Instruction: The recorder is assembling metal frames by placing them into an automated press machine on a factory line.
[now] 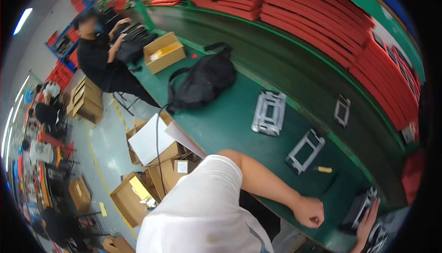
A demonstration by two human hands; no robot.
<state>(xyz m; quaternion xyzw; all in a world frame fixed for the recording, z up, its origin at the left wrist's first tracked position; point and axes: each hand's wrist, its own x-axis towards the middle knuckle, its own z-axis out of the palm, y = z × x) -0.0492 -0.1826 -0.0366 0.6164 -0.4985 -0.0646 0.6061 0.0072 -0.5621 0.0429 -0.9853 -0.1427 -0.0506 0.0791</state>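
My left hand is closed in a fist above the green table's near edge; whether anything is in it is hidden. My right hand, at the lower right, lies with straight fingers against a dark block with a silver metal frame. Its thumb is not visible. Beyond my left fist lies a small tool with a yellow handle, perhaps a screwdriver. Farther off are an open silver metal frame and stacked silver frames. Another metal frame sits on the dark strip behind the table.
A black bag and a carton with yellow contents stand farther left on the table. Red trays fill the shelf behind. Open cardboard boxes crowd the floor at left. A co-worker handles dark items at the far end.
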